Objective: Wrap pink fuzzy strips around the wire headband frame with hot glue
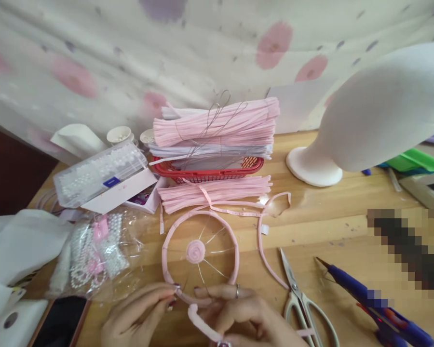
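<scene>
A pink-wrapped ring (165,253) lies on the table, with a coiled pink rosette (196,251) at its centre and several thin wire spokes. My left hand (141,313) is closed in a pinch on the ring's lower left rim, the fingertips around the pink wrapping. At the ring's lower right is my right hand (249,315), its fingers curled around a short length of pink pipe cleaner (202,325) whose upper end is bent. Part of the right fingers lies behind that piece. Scissors (295,291) rest just right of this hand, blades pointing away.
A blue glue gun (369,296) lies at the right. Behind the ring are a pink pipe cleaner bundle (217,190) and a red basket (210,173). A white foam head (376,111) stands back right. Bagged beads (97,250) and a phone (60,320) lie left.
</scene>
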`<state>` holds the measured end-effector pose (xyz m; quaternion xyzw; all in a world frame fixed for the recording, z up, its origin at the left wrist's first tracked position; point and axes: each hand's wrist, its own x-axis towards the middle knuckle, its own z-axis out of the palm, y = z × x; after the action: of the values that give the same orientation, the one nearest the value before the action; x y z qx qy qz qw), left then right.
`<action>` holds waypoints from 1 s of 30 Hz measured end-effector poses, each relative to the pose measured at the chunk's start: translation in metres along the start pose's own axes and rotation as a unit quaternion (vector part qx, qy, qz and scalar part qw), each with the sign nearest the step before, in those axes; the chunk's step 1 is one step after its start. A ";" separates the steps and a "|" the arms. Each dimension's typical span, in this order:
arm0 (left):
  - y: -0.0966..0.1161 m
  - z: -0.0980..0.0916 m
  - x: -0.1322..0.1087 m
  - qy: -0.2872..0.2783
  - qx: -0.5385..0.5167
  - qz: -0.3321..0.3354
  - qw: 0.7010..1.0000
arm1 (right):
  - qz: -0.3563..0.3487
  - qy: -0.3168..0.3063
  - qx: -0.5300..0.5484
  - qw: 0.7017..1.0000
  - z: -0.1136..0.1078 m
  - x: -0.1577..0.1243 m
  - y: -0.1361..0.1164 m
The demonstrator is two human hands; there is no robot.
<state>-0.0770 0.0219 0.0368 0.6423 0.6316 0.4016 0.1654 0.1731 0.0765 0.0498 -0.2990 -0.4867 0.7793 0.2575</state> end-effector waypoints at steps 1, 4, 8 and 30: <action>-0.001 0.001 -0.003 -0.010 0.004 -0.016 1.000 | 0.006 -0.002 -0.017 1.000 0.003 -0.001 -0.002; -0.006 0.009 -0.015 -0.018 -0.017 -0.064 0.998 | 0.022 0.030 -0.071 0.997 0.005 -0.010 -0.006; -0.013 0.028 -0.029 -0.001 -0.056 -0.126 0.990 | -0.020 0.145 -0.126 0.981 -0.005 -0.033 -0.004; 0.059 0.050 -0.106 0.048 -0.564 -0.265 0.781 | -0.258 0.103 -0.515 0.811 0.073 -0.078 0.054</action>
<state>0.0124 -0.0716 0.0155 0.2210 0.4449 0.6569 0.5672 0.1685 -0.0430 0.0429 -0.3299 -0.8466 0.2845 0.3057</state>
